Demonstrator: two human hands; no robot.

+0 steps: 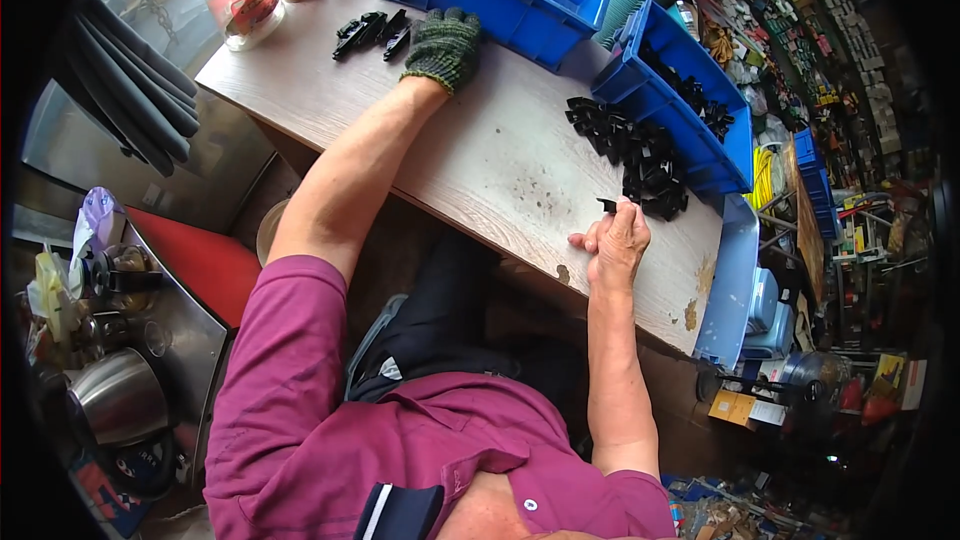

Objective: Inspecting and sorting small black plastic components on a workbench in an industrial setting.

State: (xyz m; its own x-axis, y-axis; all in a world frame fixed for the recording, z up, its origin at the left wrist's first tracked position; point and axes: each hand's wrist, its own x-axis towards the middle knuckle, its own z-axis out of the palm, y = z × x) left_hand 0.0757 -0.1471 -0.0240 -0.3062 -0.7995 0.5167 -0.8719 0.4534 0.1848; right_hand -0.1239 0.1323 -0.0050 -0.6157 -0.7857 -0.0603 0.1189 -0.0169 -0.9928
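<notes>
My left hand [443, 48] wears a dark green knit glove and rests at the far side of the table, against the front of a blue bin [490, 2]. Its fingers are curled down, and whatever is under them is hidden. Just left of it lie several long black plastic parts [360, 33]. My bare right hand [615, 240] pinches a small black plastic piece [607, 206] between thumb and finger, at the near edge of a heap of similar black pieces [640, 155].
A second blue bin [690, 90] holding black pieces stands behind the heap. Lidded jars [243, 0] occupy the far left corner. The table [480, 155] has dark stains. A metal kettle [120, 395] sits at left, and cluttered shelves [820, 50] line the right.
</notes>
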